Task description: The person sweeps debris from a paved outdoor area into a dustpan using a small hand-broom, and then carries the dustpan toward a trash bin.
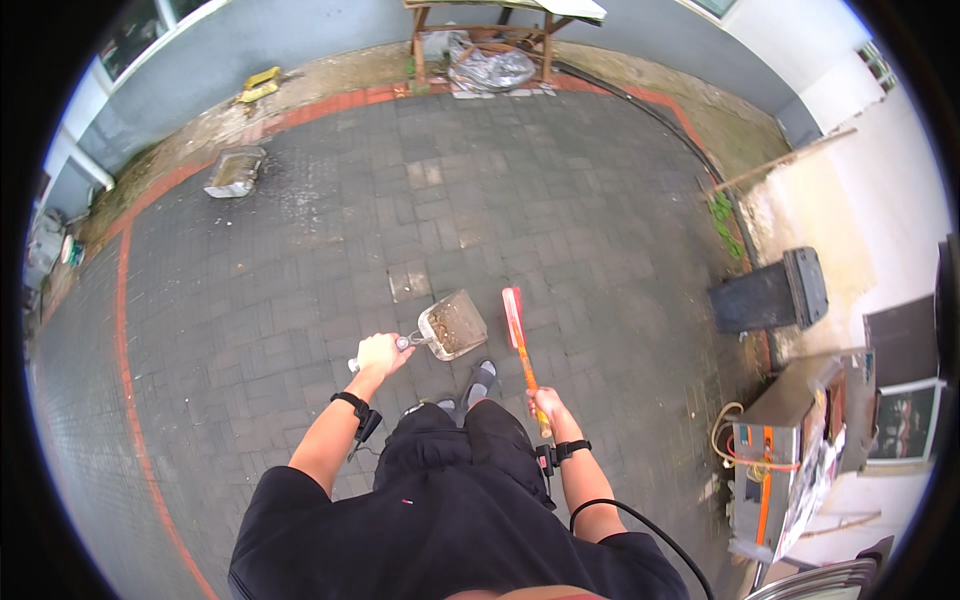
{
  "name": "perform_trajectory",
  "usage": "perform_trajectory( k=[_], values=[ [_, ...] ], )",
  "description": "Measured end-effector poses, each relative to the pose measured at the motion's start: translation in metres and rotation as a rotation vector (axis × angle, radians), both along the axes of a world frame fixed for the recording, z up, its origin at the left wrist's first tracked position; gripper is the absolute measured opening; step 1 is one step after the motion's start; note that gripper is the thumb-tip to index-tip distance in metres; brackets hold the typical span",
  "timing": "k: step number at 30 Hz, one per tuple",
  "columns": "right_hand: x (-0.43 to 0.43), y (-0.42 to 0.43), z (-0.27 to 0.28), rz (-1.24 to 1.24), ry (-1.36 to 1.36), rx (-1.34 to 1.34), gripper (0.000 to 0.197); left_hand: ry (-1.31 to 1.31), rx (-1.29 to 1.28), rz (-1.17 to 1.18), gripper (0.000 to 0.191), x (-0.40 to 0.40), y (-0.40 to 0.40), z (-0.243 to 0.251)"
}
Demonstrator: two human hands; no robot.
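My left hand (381, 355) is closed around the handle of a metal dustpan (454, 324). Brown debris lies in the pan, whose wide mouth faces right. In my right hand (551, 405) is the orange handle of a broom (529, 367). Its red and pink bristle head (513, 315) points away from me, a short way right of the dustpan and apart from it. Whether the bristles touch the ground I cannot tell. Below both tools is grey brick paving (592, 247). Each of my wrists wears a black strap with a small device.
A dark wheelie bin (757, 294) and a metal cabinet (772, 450) stand at the right. A stone trough (235, 172) sits at the far left, with a yellow object (261, 84) beyond. Against the back wall, a wooden table (480, 34) stands over a plastic bag (499, 69).
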State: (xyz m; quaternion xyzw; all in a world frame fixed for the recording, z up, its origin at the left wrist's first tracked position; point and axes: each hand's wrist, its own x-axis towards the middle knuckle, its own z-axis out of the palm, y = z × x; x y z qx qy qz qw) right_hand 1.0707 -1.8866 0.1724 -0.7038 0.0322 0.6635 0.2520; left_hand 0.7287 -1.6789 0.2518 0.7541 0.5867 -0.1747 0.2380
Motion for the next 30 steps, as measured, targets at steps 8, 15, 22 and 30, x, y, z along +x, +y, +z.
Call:
perform_trajectory(
  k=[8, 15, 22, 30],
  values=[
    [-0.002, 0.158, -0.032, 0.233, 0.171, 0.19, 0.011, 0.154, 0.089, 0.285, 0.041, -0.038, 0.06, 0.016],
    [-0.029, 0.243, -0.066, 0.358, 0.255, 0.221, 0.012, 0.276, 0.173, 0.352, 0.042, -0.054, 0.112, 0.024],
    [-0.108, 0.308, -0.082, 0.457, 0.207, 0.171, 0.014, 0.288, 0.165, 0.348, 0.042, -0.141, 0.143, 0.015],
    [-0.259, 0.374, -0.094, 0.403, 0.113, 0.172, 0.011, 0.273, 0.104, 0.416, 0.047, -0.305, 0.183, -0.003]
  ],
)
